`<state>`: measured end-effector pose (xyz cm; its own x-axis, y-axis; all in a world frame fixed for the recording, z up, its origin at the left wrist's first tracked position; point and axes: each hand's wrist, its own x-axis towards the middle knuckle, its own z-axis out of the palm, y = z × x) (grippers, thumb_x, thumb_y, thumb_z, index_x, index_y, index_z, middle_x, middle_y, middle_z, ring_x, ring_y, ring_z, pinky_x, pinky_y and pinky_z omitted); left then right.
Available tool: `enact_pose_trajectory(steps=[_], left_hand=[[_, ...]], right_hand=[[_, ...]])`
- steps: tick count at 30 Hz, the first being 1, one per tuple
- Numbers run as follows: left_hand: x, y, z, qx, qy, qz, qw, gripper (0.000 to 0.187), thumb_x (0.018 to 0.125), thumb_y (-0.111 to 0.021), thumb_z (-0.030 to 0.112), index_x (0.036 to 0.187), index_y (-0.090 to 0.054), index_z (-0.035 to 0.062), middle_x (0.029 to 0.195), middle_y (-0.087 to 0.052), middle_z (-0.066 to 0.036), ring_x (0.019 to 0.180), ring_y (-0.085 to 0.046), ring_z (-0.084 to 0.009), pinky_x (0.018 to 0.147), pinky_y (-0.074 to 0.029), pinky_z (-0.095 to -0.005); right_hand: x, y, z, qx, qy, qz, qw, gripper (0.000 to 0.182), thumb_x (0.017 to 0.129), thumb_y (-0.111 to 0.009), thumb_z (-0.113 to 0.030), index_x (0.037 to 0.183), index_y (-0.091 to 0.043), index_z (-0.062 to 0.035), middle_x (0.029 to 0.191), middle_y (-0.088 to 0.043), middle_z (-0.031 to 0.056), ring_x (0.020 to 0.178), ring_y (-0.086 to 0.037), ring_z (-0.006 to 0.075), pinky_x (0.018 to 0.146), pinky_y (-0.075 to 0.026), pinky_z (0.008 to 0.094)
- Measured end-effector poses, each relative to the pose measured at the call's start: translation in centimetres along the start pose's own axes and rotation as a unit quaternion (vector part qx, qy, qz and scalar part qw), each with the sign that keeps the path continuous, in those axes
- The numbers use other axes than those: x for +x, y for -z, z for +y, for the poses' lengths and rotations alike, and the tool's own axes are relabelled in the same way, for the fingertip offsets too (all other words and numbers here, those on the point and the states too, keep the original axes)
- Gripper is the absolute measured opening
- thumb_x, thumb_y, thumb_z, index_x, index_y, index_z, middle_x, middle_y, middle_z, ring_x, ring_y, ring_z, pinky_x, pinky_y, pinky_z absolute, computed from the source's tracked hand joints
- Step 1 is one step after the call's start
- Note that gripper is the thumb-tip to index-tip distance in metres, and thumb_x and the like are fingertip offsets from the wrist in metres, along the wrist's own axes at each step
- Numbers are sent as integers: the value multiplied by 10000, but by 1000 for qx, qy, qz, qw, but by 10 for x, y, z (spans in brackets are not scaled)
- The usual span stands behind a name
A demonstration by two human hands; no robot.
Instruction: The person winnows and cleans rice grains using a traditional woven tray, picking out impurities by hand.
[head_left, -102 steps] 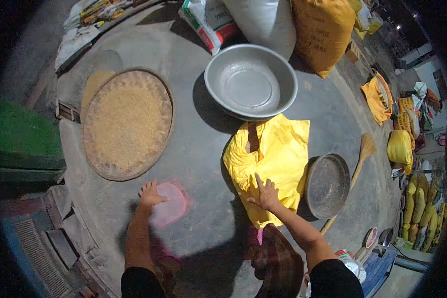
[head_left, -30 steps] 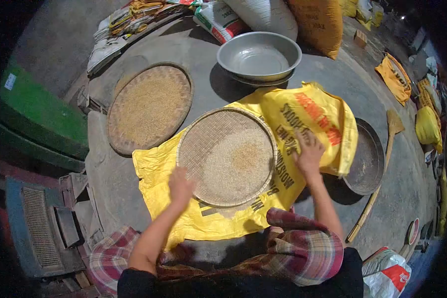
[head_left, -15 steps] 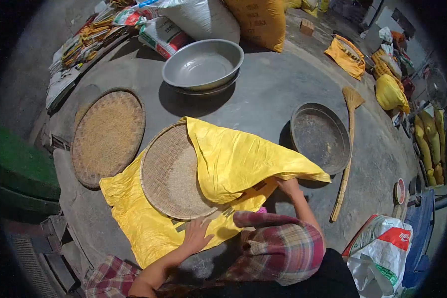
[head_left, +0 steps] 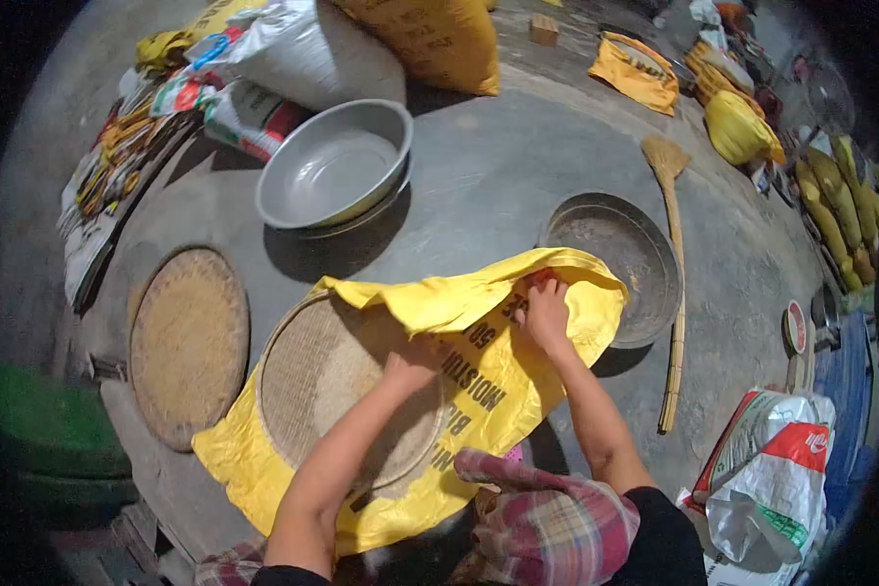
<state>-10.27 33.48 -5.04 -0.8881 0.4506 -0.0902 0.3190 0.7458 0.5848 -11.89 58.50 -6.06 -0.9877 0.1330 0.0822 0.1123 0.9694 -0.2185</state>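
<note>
A yellow woven sack [head_left: 518,361] with black printing lies beneath a round woven tray [head_left: 293,391] holding pale grain [head_left: 347,366]. Part of the sack folds up over the tray's far right side. My left hand [head_left: 415,361] reaches across the tray and is closed on the drooping edge of that fold, its fingertips partly hidden. Further right, my right hand [head_left: 545,311] has its fingers curled on the raised part of the sack, near a small reddish patch. The sack's right end overlaps the rim of a dark round pan [head_left: 645,283].
Left stands another round tray of grain [head_left: 188,347]. Stacked metal basins [head_left: 337,166] sit at the back, before filled sacks [head_left: 313,59]. A broom [head_left: 672,273] lies right of the pan. A white sack [head_left: 767,479] rests at lower right. My knee [head_left: 557,518] is close in front.
My left hand has moved from the tray's near rim across to the sack's fold. My right hand has gone up and away, lifting the sack's right part. The view has shifted.
</note>
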Motion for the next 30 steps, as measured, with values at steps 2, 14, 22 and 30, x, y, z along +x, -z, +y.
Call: enact_pose_trajectory(steps=[2, 14, 22, 30], left_hand=[[58, -47, -52, 53, -131, 56, 988, 572, 824, -566, 426, 1254, -436, 72, 1272, -439, -180, 1202, -374, -343, 1036, -282, -385], [189, -68, 10, 25, 71, -90, 993, 1023, 683, -600, 639, 1435, -18, 260, 1458, -25, -237, 1301, -104, -495, 1028, -217, -548], [140, -89, 43, 159, 49, -137, 976, 883, 742, -604, 510, 1422, -64, 349, 1481, -27, -164, 1302, -57, -511, 1006, -170, -637], [53, -159, 104, 142, -122, -241, 952, 706, 740, -583, 549, 1359, -349, 302, 1462, -143, -179, 1333, -88, -437, 1021, -149, -610]], right_hand=[[-34, 3, 15, 202, 15, 182, 962, 394, 727, -672, -186, 1038, -553, 24, 1041, -510, 198, 1042, -440, 354, 872, -398, 423], [-68, 9, 219, 706, -494, -48, 506, 335, 814, -577, -371, 921, -520, -59, 676, -551, 81, 449, -467, 201, 362, -400, 268], [-46, 56, 245, 658, -510, 125, 540, 159, 778, -558, -195, 849, -505, -62, 706, -549, 84, 508, -513, 181, 329, -353, 267], [-69, 115, 213, 770, -308, 196, 523, 80, 776, -563, -58, 830, -510, -33, 838, -547, 68, 743, -565, 178, 649, -484, 304]])
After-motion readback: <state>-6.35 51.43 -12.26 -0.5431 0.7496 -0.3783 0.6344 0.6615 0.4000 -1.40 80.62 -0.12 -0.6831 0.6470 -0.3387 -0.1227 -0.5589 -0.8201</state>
